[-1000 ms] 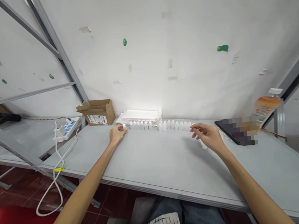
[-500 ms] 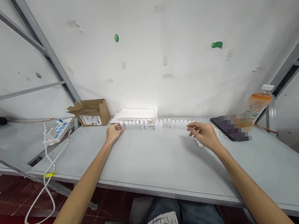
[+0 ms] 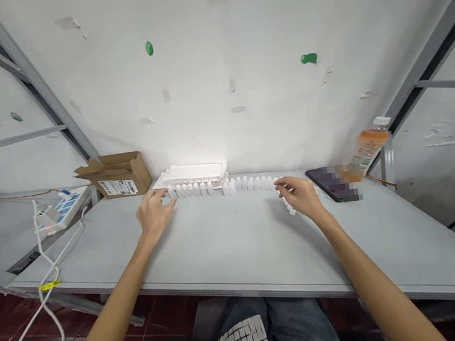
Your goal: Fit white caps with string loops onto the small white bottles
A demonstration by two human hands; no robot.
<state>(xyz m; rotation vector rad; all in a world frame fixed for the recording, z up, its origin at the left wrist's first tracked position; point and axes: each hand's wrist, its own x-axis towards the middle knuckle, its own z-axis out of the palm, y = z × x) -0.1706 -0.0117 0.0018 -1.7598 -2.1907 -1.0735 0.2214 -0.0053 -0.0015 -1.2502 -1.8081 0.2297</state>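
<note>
Several small white bottles (image 3: 197,189) stand in a row along the back of the grey table (image 3: 228,247). Their line continues to the right as a second group (image 3: 257,183). My left hand (image 3: 153,214) is at the row's left end, thumb and fingers apart, with nothing visible between them. At the right end my right hand (image 3: 298,192) has its thumb and fingertips close together by the last bottles; what they hold, if anything, is hidden. A few more white bottles (image 3: 289,207) lie partly behind this hand.
Behind the row lies a stack of white trays (image 3: 193,173). An opened cardboard box (image 3: 119,177) and a power strip (image 3: 65,211) with a white cable are left. A phone (image 3: 327,183) and an orange drink bottle (image 3: 368,146) are right.
My left hand has opened and drawn back slightly from the leftmost bottle. The right hand stays by the right end of the row. The camera view has shifted.
</note>
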